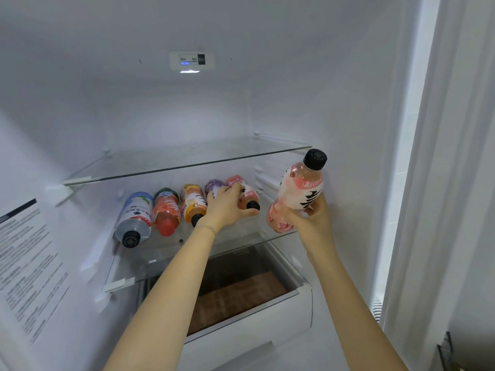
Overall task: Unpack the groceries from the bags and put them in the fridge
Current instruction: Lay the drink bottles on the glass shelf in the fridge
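Note:
Several drink bottles lie on their sides in a row on the middle glass shelf (pixel 166 250) of the open fridge. From the left they are a blue-white bottle (pixel 135 218), a red one (pixel 166 212), an orange one (pixel 193 203) and a purple one (pixel 214 185). My left hand (pixel 227 206) grips a pink bottle with a black cap (pixel 250 200) at the right end of that row. My right hand (pixel 312 218) holds a second pink bottle (pixel 300 194) upright by its lower part, in front of the shelf's right end.
The upper glass shelf (pixel 187 163) carries nothing. A white drawer (pixel 249 319) below the bottles stands open. The fridge side wall (pixel 334 103) is close on the right, and a sticker with printed text (pixel 29 263) covers the left wall.

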`<act>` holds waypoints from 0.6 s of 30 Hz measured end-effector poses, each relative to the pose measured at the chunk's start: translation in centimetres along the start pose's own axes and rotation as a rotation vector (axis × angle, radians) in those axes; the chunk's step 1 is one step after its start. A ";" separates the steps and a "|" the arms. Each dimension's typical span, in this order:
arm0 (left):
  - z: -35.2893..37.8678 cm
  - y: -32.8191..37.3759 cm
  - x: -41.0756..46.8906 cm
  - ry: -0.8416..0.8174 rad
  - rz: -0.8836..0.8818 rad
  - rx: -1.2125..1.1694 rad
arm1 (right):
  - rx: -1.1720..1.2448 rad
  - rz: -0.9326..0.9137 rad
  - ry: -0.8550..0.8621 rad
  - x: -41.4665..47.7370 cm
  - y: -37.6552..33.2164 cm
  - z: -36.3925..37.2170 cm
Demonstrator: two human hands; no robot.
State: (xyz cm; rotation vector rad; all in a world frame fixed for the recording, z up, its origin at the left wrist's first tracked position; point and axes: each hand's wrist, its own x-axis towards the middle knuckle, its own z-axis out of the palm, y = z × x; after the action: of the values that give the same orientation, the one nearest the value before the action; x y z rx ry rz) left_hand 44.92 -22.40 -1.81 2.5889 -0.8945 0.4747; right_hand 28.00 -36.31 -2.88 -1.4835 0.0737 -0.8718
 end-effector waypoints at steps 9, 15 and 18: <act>-0.4 0.2 -0.4 0.016 0.037 0.014 | -0.183 -0.097 0.044 1.7 2.2 1.0; -0.7 0.2 -0.3 -0.012 0.030 -0.010 | -0.280 -0.128 0.069 2.4 3.0 2.0; -1.4 0.1 -0.4 -0.130 0.024 -0.059 | -0.343 -0.135 0.034 3.3 3.7 2.5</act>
State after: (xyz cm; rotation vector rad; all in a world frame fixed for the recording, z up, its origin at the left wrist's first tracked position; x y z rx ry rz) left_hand 44.27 -21.60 -0.71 2.5819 -0.9685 0.2846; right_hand 33.37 -36.63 -4.22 -1.8097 0.1560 -1.0304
